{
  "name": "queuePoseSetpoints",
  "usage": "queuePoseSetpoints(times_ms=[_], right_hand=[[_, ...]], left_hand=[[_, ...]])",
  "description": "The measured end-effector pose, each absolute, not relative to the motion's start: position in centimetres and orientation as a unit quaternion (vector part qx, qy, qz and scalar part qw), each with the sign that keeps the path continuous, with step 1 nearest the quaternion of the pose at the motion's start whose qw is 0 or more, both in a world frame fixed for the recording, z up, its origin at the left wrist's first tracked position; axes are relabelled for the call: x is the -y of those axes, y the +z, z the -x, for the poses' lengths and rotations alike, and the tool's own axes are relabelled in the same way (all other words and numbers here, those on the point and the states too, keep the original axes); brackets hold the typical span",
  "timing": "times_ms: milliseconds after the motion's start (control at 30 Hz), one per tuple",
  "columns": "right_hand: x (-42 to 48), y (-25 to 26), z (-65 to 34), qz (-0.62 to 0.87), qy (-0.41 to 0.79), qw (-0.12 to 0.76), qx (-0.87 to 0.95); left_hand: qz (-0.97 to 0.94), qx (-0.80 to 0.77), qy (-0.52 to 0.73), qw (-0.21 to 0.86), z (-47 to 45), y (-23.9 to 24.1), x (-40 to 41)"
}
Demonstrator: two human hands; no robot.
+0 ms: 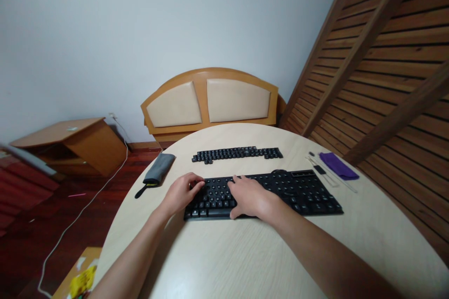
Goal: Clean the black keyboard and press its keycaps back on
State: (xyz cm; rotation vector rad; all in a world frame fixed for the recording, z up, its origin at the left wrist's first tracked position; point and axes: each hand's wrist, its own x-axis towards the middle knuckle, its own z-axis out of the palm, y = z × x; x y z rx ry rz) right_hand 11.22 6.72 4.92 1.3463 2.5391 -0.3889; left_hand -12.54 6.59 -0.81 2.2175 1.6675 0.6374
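Observation:
A black keyboard [312, 196] lies across the table in front of me. At its upper left corner is my left hand [182, 191], thumb and index finger brought together in a pinch. Whatever may be between those fingertips is too small to make out. My right hand [250, 196] rests over the keyboard's middle, fingers spread and lying on the keys, thumb down by the front edge. It covers part of the keys. Beyond the keyboard, loose black keycaps [228, 153] stand in rows laid out like a keyboard, a few slightly apart at the left.
A grey pouch [161, 168] with a black loop lies at the table's left edge. On the right are a purple cloth [338, 166], a small brush-like black piece [319, 169] and thin wire tools [331, 180]. The round table [210, 261] has a curved edge; a wooden headboard [203, 74] stands behind.

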Motion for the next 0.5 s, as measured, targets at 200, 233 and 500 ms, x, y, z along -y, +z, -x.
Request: queuePoseSetpoints(times_ms=[200,233,500], right_hand=[[-6.8,4.7,-11.4,-0.456,-0.14,0.114,-0.871],[-6.8,4.7,-11.4,-0.456,-0.141,0.114,-0.871],[-6.7,5.1,-11.3,-0.455,-0.135,0.125,-0.871]], left_hand=[[-0.735,-0.653,0.175,0.051,12.0,-1.5,-10.6],[-0.731,-0.659,0.172,0.046,11.9,-1.6,-11.3],[-0.709,-0.691,0.138,0.024,11.4,-2.6,-14.6]])
